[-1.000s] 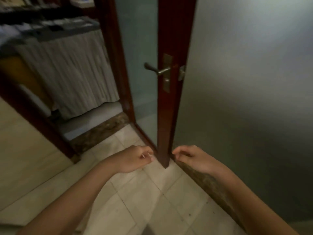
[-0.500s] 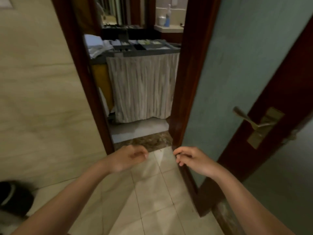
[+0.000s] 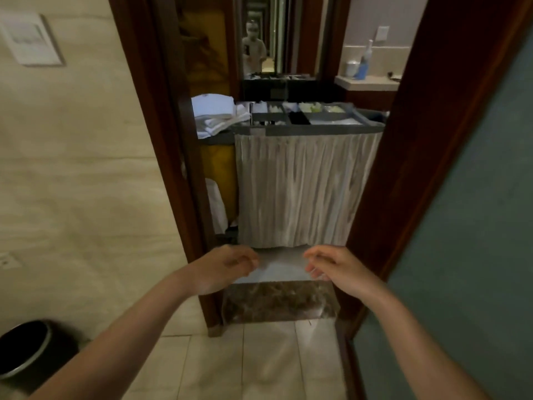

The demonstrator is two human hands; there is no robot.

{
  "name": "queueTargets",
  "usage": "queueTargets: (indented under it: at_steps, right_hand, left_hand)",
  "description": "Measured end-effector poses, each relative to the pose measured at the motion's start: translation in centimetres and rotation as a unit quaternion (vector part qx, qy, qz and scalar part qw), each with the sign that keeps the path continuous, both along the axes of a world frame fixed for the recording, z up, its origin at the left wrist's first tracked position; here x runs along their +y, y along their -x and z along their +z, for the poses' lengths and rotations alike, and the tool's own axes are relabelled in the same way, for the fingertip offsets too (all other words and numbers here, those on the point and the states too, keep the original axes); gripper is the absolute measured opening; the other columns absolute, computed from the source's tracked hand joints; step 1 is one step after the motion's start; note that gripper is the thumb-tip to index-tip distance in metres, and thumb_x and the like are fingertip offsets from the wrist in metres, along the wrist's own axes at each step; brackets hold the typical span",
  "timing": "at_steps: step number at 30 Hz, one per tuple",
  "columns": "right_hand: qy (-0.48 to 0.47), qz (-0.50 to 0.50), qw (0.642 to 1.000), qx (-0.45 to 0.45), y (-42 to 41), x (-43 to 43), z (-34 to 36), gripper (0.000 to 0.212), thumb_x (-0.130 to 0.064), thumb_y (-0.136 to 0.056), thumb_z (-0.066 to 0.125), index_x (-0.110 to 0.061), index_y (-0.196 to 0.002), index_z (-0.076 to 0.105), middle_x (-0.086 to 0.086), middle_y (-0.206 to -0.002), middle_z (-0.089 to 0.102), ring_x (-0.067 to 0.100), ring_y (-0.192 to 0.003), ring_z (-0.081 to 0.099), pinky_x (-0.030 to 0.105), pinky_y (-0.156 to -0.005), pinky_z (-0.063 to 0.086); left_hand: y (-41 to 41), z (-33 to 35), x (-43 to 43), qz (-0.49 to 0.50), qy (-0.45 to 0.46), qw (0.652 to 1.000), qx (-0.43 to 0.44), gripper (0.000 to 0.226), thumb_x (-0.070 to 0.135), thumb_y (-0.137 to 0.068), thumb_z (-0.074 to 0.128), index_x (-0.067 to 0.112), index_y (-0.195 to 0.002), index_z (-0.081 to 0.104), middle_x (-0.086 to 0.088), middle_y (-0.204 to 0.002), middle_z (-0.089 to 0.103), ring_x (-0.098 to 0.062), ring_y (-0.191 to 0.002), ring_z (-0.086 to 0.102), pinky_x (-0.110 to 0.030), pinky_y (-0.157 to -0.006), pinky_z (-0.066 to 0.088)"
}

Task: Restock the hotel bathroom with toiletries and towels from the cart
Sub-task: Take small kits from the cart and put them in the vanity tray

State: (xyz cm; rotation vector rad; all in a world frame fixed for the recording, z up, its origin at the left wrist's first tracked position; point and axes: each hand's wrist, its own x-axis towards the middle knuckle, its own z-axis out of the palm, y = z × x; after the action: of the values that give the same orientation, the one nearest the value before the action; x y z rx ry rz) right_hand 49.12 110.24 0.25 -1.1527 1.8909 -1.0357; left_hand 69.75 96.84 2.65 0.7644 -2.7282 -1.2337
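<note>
Two bare hands out front at doorway level, both forearms reaching in from the bottom edge. Left hand [image 3: 227,267] with fingers loosely curled toward the thumb, nothing seen in the grip. Right hand [image 3: 337,265] likewise: fingers slack and bent, holding nothing visible; slight blur at the fingertips. Hands apart from each other, touching neither frame nor door.

Straight ahead, past the dark wooden door frame [image 3: 176,145]: housekeeping cart [image 3: 305,130], parked just beyond the brown marble threshold [image 3: 279,301]. On the cart top, left end: folded white towels [image 3: 215,111] in a stack. Right of these, grey divided tray [image 3: 277,117] with small toiletries [image 3: 313,108] sorted in compartments; too small to tell which items. Pale pleated curtain [image 3: 302,189] hanging across the cart front. Yellow bag [image 3: 219,166] at the cart's left side, white cloth [image 3: 216,206] below it.

Behind the cart: mirror [image 3: 284,33] with a person's reflection. Off to the right, pale surface [image 3: 372,81] carrying a blue bottle [image 3: 362,67] and a white cup [image 3: 352,68] just beside it.

Right of view: open door [image 3: 476,226], frosted teal panel in dark wood. Left: beige stone wall [image 3: 86,168] with a white plate [image 3: 28,39] high up. Low left corner: black round bin [image 3: 26,350] on the tiled floor [image 3: 259,368].
</note>
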Motion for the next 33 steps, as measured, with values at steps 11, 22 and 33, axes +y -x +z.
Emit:
queueTargets:
  at_steps: [11,22,33]
  right_hand:
    - [-0.006,0.024,1.0,0.004,12.8,-11.3,1.8,0.018,-0.013,-0.096,0.047,-0.02,-0.099,0.063,0.001,-0.086,0.068,0.008,-0.077,0.063,0.006,-0.058,0.044]
    - [-0.026,-0.021,0.999,-0.009,22.7,-27.3,2.8,0.019,-0.016,-0.097,0.046,-0.02,-0.102,0.064,-0.001,-0.087,0.068,0.005,-0.074,0.065,0.006,-0.057,0.045]
    - [-0.014,-0.034,0.999,0.026,31.2,-38.8,3.4,0.019,-0.019,-0.097,0.046,-0.026,-0.103,0.062,-0.004,-0.092,0.068,0.005,-0.083,0.065,0.015,-0.068,0.047]
  left_hand:
    - [9.9,0.6,-12.7,0.05,-0.028,0.998,0.023,0.013,0.029,-0.096,0.046,0.033,-0.103,0.056,0.01,-0.108,0.062,0.0,-0.099,0.058,-0.015,-0.084,0.045]
    - [21.7,0.7,-30.6,0.04,-0.062,0.995,0.063,0.018,0.027,-0.094,0.049,0.028,-0.11,0.056,0.008,-0.111,0.061,-0.003,-0.105,0.056,-0.015,-0.086,0.043]
    - [31.5,3.0,-42.8,-0.027,0.013,0.998,0.064,0.015,0.032,-0.094,0.046,0.041,-0.104,0.052,0.019,-0.106,0.058,0.008,-0.099,0.054,-0.012,-0.081,0.045]
